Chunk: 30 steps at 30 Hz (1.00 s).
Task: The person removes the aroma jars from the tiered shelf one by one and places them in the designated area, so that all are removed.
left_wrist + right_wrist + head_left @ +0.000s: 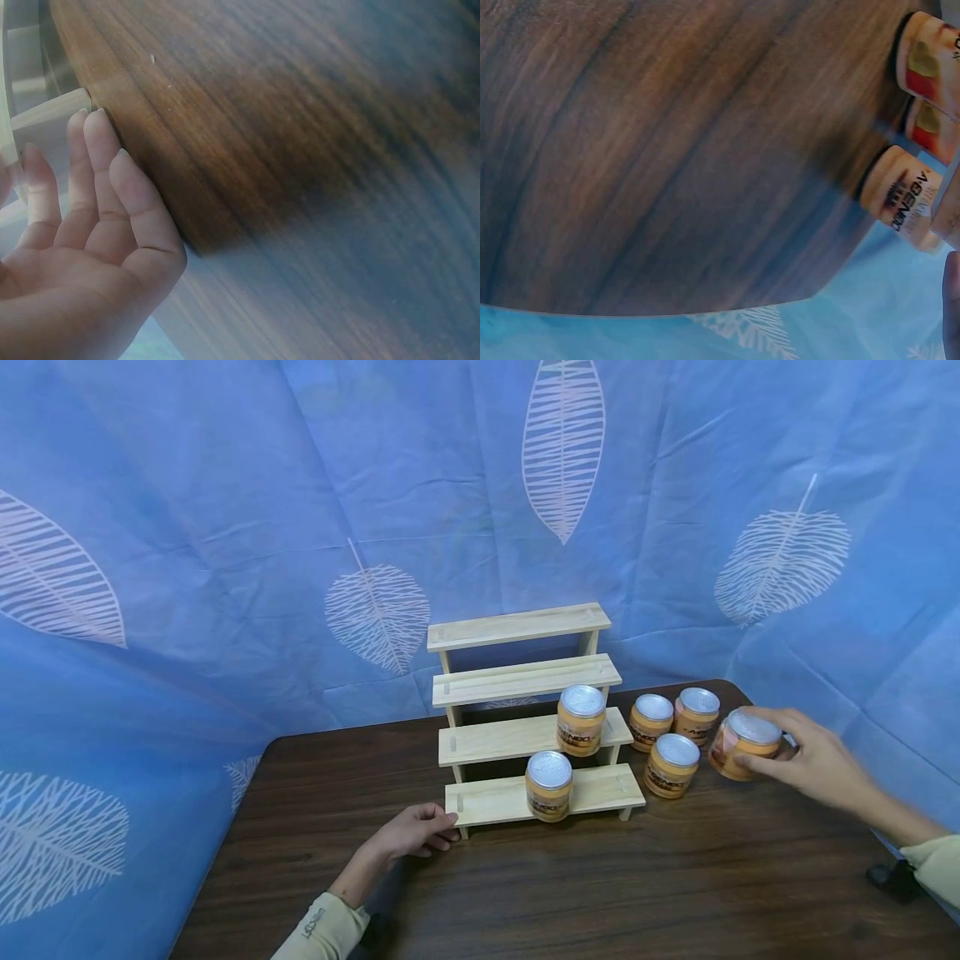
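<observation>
A four-step wooden rack (495, 802) stands on the table. My left hand (416, 832) holds the left end of its lowest board, thumb at the board's edge and the other fingers below; in the left wrist view that hand (97, 247) has its fingers beside a rack leg (52, 112). At the right, my right hand (817, 764) grips an orange jar with a silver lid (742, 745), slightly tilted, thumb and fingers on opposite sides. Only a sliver of the right hand (952, 307) shows in the right wrist view. One jar (550, 787) sits on the lowest step, another (581, 720) on the step above.
Three similar jars stand between the rack and my right hand: one in front (672, 766), two behind (651, 722) (697, 716). A blue cloth with white leaf prints (480, 510) hangs behind the dark wooden table (600, 885).
</observation>
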### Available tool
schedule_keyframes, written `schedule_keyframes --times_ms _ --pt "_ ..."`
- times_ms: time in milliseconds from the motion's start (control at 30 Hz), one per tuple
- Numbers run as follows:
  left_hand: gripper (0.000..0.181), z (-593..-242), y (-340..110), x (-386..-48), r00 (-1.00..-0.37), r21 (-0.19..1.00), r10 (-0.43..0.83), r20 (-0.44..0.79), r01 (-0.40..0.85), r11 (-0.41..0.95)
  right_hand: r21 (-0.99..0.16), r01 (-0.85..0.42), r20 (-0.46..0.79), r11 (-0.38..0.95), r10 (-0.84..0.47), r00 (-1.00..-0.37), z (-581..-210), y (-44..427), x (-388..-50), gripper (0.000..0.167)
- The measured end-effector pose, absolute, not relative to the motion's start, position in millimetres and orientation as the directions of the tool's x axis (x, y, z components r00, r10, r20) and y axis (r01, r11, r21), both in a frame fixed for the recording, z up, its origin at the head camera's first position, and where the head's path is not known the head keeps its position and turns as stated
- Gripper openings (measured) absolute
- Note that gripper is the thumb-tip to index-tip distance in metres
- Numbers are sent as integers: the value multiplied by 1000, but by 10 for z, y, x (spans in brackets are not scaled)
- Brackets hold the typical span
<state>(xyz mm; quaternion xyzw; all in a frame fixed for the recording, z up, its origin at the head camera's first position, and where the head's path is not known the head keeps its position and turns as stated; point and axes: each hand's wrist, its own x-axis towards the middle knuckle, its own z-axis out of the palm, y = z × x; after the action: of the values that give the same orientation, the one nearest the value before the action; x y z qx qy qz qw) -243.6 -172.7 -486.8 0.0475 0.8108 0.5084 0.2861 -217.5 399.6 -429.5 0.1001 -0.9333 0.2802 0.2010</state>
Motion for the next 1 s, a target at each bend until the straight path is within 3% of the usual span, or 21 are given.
schedule_keyframes --times_ms 200,633,1000 --pt "40 -4858 -1726 -2431 -831 855 369 -416 -219 470 -491 -311 443 814 -74 -894 -4429 4021 -2194 67" --pt "40 -4870 -1724 -2434 -835 853 363 -414 -217 474 -394 -349 513 850 -112 -851 -4676 4050 -2263 72" --pt "40 -4866 -1719 -2437 -834 853 362 -417 -220 473 -426 -272 432 863 -70 -899 -4807 4071 -2279 69"
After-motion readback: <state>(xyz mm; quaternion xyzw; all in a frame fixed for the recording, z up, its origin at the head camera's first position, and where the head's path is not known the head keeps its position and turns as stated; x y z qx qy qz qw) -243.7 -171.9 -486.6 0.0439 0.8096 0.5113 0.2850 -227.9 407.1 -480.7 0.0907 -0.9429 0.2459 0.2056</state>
